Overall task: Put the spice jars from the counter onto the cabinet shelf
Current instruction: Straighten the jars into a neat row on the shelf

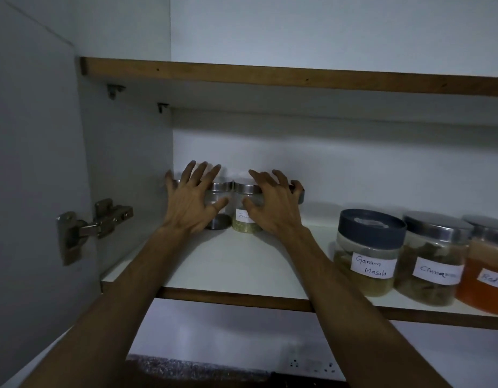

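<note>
Several small glass spice jars with steel lids stand close together at the back left of the white cabinet shelf. My left hand lies spread over the left ones, its straight fingers on the lids and its thumb against a steel-based jar. My right hand arches over the fennel jar, thumb on its front, with curled fingers reaching the lid of another jar on the right. The hands hide most of the jars.
Three larger labelled jars stand at the shelf's front right: garam masala, cinnamon and a red powder. An upper shelf hangs overhead. The open door's hinge is on the left. Dark counter lies below.
</note>
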